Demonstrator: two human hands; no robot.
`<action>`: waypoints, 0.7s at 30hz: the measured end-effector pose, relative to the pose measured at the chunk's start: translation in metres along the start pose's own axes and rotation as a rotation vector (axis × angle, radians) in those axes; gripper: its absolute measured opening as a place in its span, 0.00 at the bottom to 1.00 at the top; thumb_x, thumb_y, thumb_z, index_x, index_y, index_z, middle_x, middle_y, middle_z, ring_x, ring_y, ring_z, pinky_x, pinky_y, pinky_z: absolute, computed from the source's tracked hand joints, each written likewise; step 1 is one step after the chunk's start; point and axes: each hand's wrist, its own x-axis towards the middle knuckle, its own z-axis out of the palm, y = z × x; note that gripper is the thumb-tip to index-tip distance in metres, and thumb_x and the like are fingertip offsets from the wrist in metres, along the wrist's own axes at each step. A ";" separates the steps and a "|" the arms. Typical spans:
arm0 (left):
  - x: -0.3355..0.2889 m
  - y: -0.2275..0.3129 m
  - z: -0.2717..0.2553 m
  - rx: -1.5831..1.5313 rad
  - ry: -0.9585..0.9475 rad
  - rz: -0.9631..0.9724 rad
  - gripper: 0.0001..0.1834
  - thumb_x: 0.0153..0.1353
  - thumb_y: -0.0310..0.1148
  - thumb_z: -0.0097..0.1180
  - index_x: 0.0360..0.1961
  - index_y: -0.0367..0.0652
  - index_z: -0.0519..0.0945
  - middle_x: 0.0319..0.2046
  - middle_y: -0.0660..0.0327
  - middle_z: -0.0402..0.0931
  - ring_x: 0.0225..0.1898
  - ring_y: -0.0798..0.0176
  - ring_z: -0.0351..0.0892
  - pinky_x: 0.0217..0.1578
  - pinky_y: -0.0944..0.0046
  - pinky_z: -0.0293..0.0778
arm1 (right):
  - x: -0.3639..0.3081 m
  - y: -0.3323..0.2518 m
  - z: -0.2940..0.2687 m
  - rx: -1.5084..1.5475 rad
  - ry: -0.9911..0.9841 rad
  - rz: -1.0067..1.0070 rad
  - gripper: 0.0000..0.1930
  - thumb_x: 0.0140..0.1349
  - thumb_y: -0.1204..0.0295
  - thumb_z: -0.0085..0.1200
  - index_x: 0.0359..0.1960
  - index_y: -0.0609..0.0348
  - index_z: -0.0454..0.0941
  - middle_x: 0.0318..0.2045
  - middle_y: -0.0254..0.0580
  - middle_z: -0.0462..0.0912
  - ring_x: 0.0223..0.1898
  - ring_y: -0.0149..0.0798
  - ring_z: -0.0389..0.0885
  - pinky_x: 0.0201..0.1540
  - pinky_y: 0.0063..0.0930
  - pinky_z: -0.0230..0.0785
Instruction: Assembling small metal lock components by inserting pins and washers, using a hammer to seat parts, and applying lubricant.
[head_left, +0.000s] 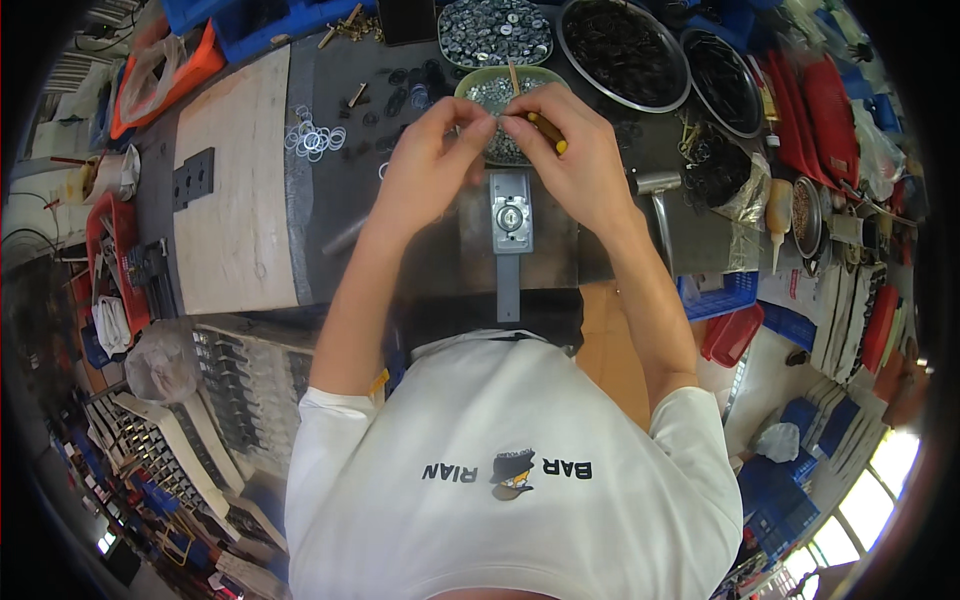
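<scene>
Left hand (425,170): yours, thumb and forefinger closed in a pinch; anything between them is too small to tell. Right hand (580,152): yours, likewise pinched, fingertips near the left's, a yellow-and-black tool handle (546,132) gripped against the palm. Grey metal lock (512,238): one, round cylinder face up, on the desk (345,195) between your hands and body. Green tray (468,82): small metal parts, beneath your fingertips. Pale rings (315,142): loose, leftward.

Passage is open over the near half of the board (247,205), but bowls (687,75) crowd the far side of the counter (350,198) and a hammer (660,183) (beside the right hand (572,140)) obstructs.
</scene>
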 end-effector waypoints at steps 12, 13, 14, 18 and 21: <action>0.002 -0.009 -0.010 -0.172 -0.230 -0.447 0.27 0.84 0.48 0.54 0.24 0.49 0.69 0.20 0.74 0.59 0.19 0.78 0.53 0.19 0.68 0.50 | -0.001 0.001 -0.001 -0.251 -0.098 -0.475 0.12 0.64 0.76 0.68 0.49 0.49 0.88 0.48 0.31 0.88 0.43 0.45 0.90 0.42 0.37 0.86; 0.002 -0.009 -0.014 -0.173 -0.225 -0.443 0.27 0.84 0.48 0.54 0.24 0.49 0.69 0.20 0.74 0.59 0.19 0.78 0.53 0.19 0.68 0.50 | -0.002 0.000 -0.002 -0.249 -0.099 -0.482 0.12 0.64 0.76 0.68 0.49 0.49 0.88 0.48 0.31 0.88 0.43 0.45 0.90 0.42 0.37 0.86; 0.002 -0.005 -0.019 -0.323 -0.251 -0.511 0.27 0.83 0.48 0.56 0.24 0.48 0.70 0.20 0.73 0.62 0.19 0.78 0.55 0.19 0.69 0.50 | -0.005 -0.001 -0.003 -0.260 -0.085 -0.444 0.12 0.64 0.76 0.68 0.49 0.50 0.89 0.48 0.32 0.88 0.43 0.45 0.90 0.43 0.36 0.85; -0.005 0.000 -0.017 -0.318 -0.102 -0.401 0.22 0.81 0.46 0.60 0.32 0.40 0.83 0.27 0.65 0.80 0.22 0.75 0.69 0.22 0.71 0.59 | -0.006 -0.004 -0.007 -0.271 -0.069 -0.047 0.13 0.66 0.75 0.69 0.52 0.53 0.89 0.46 0.38 0.88 0.44 0.47 0.90 0.44 0.36 0.85; -0.020 0.000 -0.009 -0.128 0.007 -0.136 0.20 0.81 0.44 0.61 0.46 0.35 0.90 0.39 0.59 0.90 0.29 0.73 0.78 0.28 0.72 0.66 | -0.018 -0.021 -0.012 -0.168 -0.058 0.032 0.12 0.69 0.76 0.67 0.53 0.56 0.90 0.44 0.41 0.88 0.40 0.44 0.89 0.43 0.34 0.82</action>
